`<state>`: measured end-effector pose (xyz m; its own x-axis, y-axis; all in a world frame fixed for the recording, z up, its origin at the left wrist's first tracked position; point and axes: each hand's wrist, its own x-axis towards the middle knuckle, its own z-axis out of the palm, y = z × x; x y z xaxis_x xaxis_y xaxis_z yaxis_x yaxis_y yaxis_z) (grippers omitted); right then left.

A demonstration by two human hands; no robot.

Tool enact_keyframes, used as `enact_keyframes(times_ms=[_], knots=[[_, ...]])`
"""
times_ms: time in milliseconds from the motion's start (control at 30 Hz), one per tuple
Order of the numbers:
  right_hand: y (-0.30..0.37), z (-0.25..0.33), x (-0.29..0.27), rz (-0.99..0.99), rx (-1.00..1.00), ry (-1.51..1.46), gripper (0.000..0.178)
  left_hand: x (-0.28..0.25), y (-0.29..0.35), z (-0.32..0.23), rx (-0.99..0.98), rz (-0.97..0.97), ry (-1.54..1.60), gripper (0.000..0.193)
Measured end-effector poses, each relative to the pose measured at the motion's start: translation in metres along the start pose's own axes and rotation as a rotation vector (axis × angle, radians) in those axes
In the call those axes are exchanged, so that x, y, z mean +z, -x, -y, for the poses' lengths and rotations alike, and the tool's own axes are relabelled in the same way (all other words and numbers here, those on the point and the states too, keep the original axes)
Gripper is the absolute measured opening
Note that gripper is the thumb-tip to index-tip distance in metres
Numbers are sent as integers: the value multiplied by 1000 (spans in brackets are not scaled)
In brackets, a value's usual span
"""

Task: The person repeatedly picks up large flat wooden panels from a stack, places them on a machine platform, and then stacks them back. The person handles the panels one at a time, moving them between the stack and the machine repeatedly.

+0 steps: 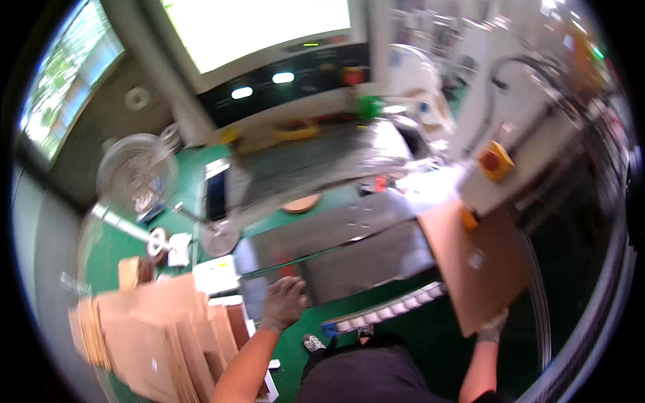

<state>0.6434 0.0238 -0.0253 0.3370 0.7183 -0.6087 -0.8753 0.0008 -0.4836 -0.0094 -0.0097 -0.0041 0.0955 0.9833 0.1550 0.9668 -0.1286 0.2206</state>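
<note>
My right hand (pixel 494 327), in a pale glove, grips the near lower corner of a flat brown cardboard sheet (pixel 474 269). The sheet leans at a slant, its far end beside a white machine. Its fingers are partly hidden by the sheet's edge. Over the left end of a grey metal table bed (pixel 342 269) is my gloved left hand (pixel 285 301). Its fingers look curled in, and no object shows in them. A red mark or part lies just beyond that hand, blurred.
Stacked cardboard sheets (pixel 154 336) stand at the lower left. A strip of white rollers (pixel 383 314) runs along the near side. A yellow box with a red button (pixel 496 161) sits on the machine at right. A fan (pixel 136 176) stands at far left.
</note>
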Motion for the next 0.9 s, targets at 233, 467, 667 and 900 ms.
enact_keyframes(times_ms=[233, 467, 667, 900], knots=[[-23, -11, 82, -128, -152, 547, 52, 29, 7, -20, -209, 70, 94, 50], [82, -142, 107, -18, -190, 730, 39, -11, 112, -13, -247, 170, 255, 65], [175, -318, 131, 1165, -739, 1166, 38, -46, 289, 108, -980, -176, 37, 32], [212, -368, 164, 1259, -930, 2236, 42, -52, 608, 212, -2167, -1224, 228, 39]])
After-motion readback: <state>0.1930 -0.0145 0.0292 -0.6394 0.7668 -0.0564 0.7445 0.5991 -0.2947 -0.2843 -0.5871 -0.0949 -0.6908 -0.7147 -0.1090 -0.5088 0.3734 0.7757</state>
